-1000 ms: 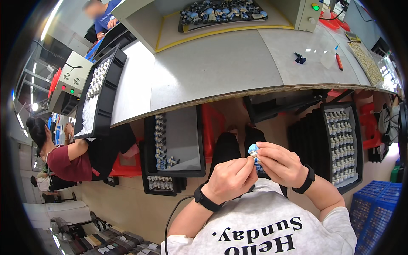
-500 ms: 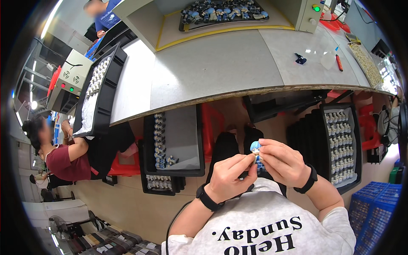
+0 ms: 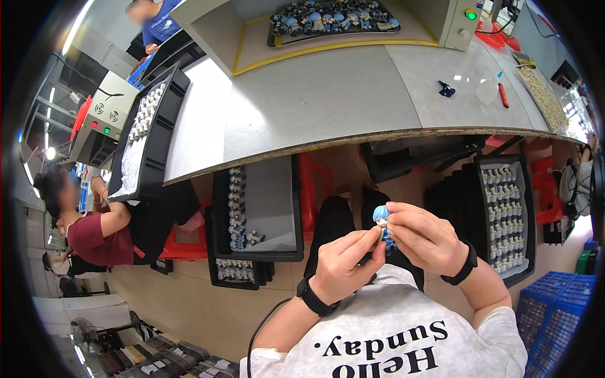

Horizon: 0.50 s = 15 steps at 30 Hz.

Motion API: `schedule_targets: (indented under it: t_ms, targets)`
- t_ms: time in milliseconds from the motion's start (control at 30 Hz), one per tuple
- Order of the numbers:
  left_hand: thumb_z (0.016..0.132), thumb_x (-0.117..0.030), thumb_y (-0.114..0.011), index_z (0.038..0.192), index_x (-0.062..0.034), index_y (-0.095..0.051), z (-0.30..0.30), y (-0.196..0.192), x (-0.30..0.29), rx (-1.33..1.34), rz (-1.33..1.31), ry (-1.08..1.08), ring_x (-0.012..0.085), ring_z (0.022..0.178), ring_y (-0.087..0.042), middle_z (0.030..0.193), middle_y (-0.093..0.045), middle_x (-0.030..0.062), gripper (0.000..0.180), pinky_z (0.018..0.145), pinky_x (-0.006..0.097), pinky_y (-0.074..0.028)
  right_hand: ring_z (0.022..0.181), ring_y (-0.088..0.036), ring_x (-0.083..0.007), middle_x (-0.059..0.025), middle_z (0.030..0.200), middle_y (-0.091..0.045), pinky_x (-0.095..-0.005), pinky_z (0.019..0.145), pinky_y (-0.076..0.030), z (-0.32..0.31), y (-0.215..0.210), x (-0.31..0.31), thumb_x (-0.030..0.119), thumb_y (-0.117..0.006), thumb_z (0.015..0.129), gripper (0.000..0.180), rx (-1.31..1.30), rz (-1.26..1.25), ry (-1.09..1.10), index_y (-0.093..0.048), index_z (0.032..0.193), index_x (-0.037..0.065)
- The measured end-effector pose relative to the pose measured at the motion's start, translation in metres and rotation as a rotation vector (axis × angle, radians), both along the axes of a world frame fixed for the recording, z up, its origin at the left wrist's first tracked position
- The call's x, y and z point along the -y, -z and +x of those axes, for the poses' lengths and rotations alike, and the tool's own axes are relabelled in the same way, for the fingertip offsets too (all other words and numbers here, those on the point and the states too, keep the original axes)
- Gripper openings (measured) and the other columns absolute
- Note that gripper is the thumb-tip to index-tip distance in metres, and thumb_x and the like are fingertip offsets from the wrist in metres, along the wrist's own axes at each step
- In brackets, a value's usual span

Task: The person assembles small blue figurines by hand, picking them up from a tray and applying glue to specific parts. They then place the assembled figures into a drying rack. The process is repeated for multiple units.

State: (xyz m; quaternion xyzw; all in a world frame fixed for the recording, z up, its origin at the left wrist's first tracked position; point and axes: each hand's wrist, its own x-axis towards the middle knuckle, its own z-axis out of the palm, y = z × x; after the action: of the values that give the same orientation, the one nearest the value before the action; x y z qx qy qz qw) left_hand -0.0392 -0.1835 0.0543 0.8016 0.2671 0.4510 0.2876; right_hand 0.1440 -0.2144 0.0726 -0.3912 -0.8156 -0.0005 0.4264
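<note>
A small figurine [image 3: 381, 216] with light blue hair and a blue-and-white body is held upright between my two hands, in front of my chest. My left hand [image 3: 345, 259] pinches its body from the left with thumb and forefinger. With thumb and fingers, my right hand [image 3: 423, 238] grips the head and side from the right. The fingertips hide part of the face and body. Both hands are closed on it, off the workbench's near edge and above my lap.
Beyond lies the grey workbench [image 3: 315, 107], with a tray of blue-haired figurines [image 3: 334, 19] inside a booth. On it are a dark blue piece [image 3: 446, 89] and a red tool [image 3: 503, 96]. Black bins [image 3: 268, 257] of parts stand below. A co-worker [image 3: 94, 233] sits at left.
The figurine has tilted slightly and its face shows more between my fingers. Both hands have shifted a little to the right and still hold it.
</note>
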Motion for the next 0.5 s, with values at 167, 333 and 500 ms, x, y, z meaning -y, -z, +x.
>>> schedule_targets:
  t_ms: [167,333,500]
  targets:
    - [0.069,0.007,-0.071,0.097,0.0049,-0.066,0.0002,-0.0025,0.0011,0.005,-0.022,-0.001,0.0147,0.060,-0.064,0.075,-0.066,0.0105,0.029,0.055,0.023,-0.053,0.096,-0.065,-0.0321,-0.0148,0.096,-0.059,-0.0308,0.067,-0.059,0.0012,-0.0014,-0.0014,-0.005,-0.068,0.066,0.025,0.007,0.010,-0.015,-0.061,0.090,-0.008]
    - [0.069,0.008,-0.071,0.095,0.0037,-0.066,0.0011,-0.0057,0.0011,0.005,-0.064,0.017,0.0138,0.061,-0.065,0.075,-0.066,0.0098,0.027,0.057,0.023,-0.053,0.095,-0.065,-0.0323,-0.0149,0.097,-0.059,-0.0311,0.067,-0.059,0.0016,0.0003,-0.0033,-0.005,-0.068,0.066,0.025,-0.003,-0.002,-0.036,-0.061,0.090,-0.008]
    - [0.069,0.007,-0.071,0.095,0.0035,-0.065,0.0023,-0.0057,0.0034,0.027,-0.138,0.012,0.0135,0.065,-0.068,0.076,-0.067,0.0082,0.027,0.060,0.022,-0.054,0.096,-0.065,-0.0321,-0.0148,0.097,-0.059,-0.0311,0.068,-0.060,0.0033,-0.0019,-0.0038,-0.005,-0.068,0.067,0.025,0.007,-0.015,-0.048,-0.060,0.090,-0.007]
